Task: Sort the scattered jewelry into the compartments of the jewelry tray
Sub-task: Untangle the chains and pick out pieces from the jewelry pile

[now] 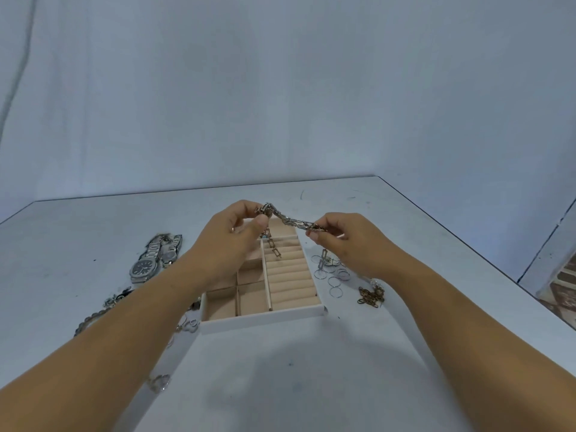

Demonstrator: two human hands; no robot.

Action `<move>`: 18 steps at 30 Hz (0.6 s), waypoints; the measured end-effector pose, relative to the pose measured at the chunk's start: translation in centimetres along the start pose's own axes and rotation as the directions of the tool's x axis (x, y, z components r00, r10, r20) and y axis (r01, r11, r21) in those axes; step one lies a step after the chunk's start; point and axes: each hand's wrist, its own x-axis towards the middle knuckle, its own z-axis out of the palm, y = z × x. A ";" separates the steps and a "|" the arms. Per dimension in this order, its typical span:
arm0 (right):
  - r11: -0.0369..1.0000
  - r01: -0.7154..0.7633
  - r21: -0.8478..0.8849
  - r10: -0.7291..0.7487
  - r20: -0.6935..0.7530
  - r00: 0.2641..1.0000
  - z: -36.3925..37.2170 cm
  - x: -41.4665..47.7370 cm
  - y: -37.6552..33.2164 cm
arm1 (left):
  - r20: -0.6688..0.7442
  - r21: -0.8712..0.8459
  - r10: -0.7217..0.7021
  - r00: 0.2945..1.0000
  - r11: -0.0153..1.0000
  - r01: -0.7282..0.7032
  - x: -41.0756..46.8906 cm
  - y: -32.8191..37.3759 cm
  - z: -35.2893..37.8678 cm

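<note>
Both hands, left hand (237, 227) and right hand (341, 235), pinch a chain bracelet (288, 218) above the jewelry tray (261, 321) on a pale bench (280, 385); plain wall (280, 88) behind

Two bare forearms enter from the near edge, with no sleeves, watch or bracelet worn. The left hand (232, 236) and right hand (346, 236) are ungloved (nails short, unpainted).
</note>
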 end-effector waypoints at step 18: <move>0.994 0.081 -0.076 -0.081 0.011 0.997 2.6 8.8 -1.0 | -0.107 0.384 0.068 0.992 0.923 -0.022 3.8 -3.8 -4.8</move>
